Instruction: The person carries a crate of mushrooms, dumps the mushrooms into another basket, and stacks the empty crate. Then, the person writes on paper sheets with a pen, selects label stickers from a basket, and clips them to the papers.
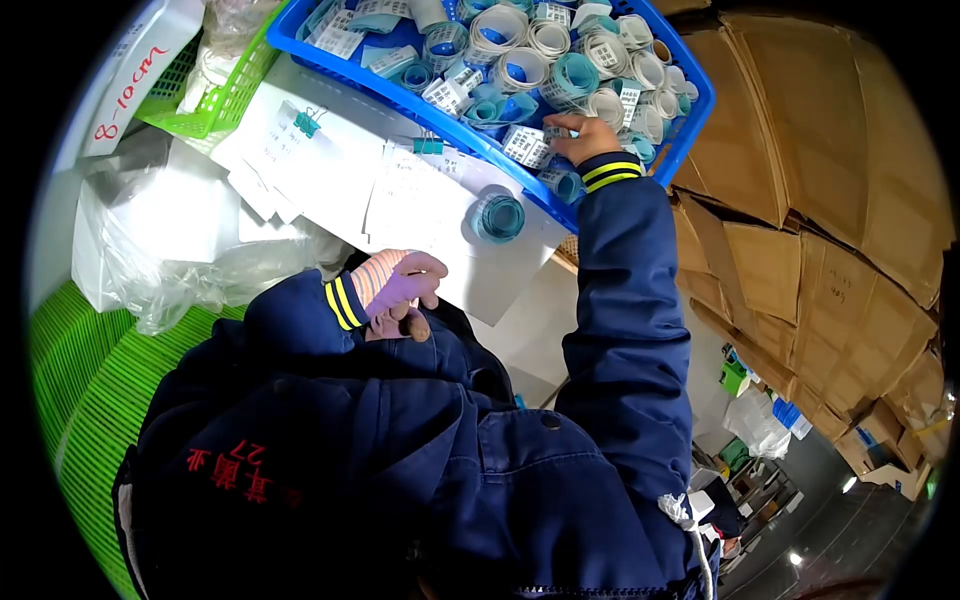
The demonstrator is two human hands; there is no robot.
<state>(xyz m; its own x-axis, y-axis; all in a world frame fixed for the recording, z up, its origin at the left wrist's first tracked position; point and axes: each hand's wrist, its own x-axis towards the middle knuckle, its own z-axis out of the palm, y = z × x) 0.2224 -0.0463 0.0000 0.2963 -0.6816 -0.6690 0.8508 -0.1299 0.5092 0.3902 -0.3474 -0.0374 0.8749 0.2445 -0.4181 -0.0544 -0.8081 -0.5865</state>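
Observation:
A blue basket at the top holds several rolls of printed labels on pale and teal backing. My bare right hand reaches over its near edge, fingers bent on a small label roll beside a white printed one. My left hand, in a purple and striped glove, is held near my chest with its fingers curled; nothing can be made out in it. Between the hands, a teal roll stands on white papers.
Green clips hold the papers. A light green basket and a white box stand at the upper left, above clear plastic bags. Flattened cardboard fills the right side. Green ribbed material lies at the left.

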